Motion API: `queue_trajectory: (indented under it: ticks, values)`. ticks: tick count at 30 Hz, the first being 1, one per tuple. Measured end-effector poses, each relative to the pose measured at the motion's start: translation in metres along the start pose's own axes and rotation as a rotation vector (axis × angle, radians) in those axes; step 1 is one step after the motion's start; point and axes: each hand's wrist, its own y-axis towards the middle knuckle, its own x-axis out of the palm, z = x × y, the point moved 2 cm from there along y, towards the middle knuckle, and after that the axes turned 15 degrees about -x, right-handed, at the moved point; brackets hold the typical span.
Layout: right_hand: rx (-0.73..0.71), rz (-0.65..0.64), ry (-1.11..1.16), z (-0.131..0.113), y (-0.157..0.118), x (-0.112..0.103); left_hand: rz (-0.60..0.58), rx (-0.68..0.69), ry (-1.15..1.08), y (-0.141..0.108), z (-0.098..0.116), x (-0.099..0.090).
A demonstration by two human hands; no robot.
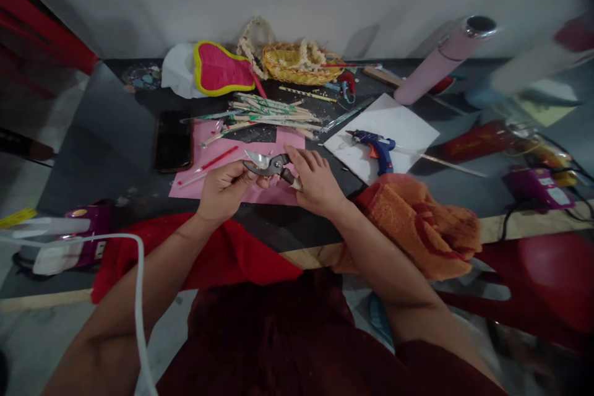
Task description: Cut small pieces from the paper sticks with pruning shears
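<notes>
My right hand [320, 185] grips the pruning shears [273, 165] above the pink paper [250, 190]; my left hand [225, 190] is at their blades.

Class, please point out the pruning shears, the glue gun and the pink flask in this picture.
Pruning shears [278, 163]: head view, on the pivot.
Glue gun [385, 161]: head view, on the blue handle.
Pink flask [429, 72]: head view, mid-body.

Left hand [223, 190] and right hand [318, 182] close together, fingers curled (thumbs inward), both forearms angled in, elbows wide.
</notes>
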Motion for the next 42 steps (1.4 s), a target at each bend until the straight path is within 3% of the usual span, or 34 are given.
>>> queue_trajectory:
  ticks: [8, 16, 33, 42]
  values:
    - [0.021, 0.049, -0.022, -0.001, -0.001, 0.000, 0.005, 0.038, -0.001, -0.002, 0.008, 0.001]
    - [0.000, 0.107, 0.109, 0.002, -0.001, 0.005, -0.016, 0.048, -0.049, -0.002, 0.008, 0.000]
    - [0.053, 0.042, 0.109, -0.002, 0.000, -0.002, 0.038, 0.070, 0.028, -0.007, 0.015, 0.004]
    - [0.025, 0.010, 0.059, 0.006, 0.000, 0.004, -0.111, -0.033, -0.089, -0.003, 0.005, 0.000]
